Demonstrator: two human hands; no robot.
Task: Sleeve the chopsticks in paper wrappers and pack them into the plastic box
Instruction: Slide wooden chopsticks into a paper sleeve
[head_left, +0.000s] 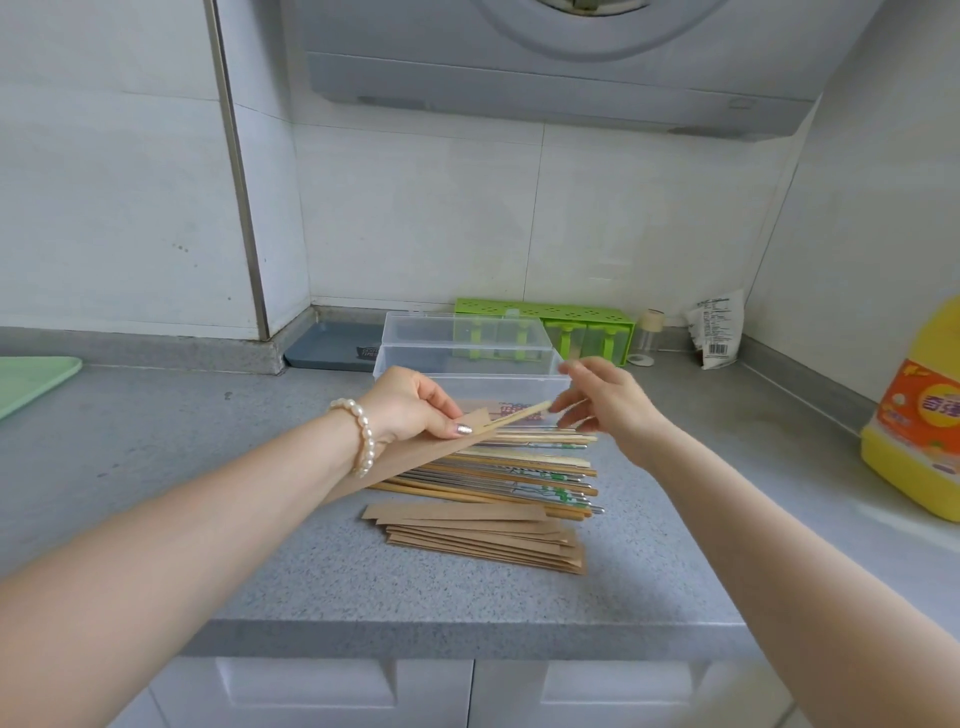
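Just in front of the plastic box (470, 364), left hand (410, 402) pinching a brown paper wrapper (405, 460) at its open mouth, thumb on top. Protruding from that mouth, a wooden chopstick (522, 413), long axis running left to right, free end pointing right. Touching that end, right hand (597, 400), fingers loosely spread, nearer for the push. Nearer than the box: loose chopsticks (524, 478), then spare wrappers (483, 535), all lying parallel.
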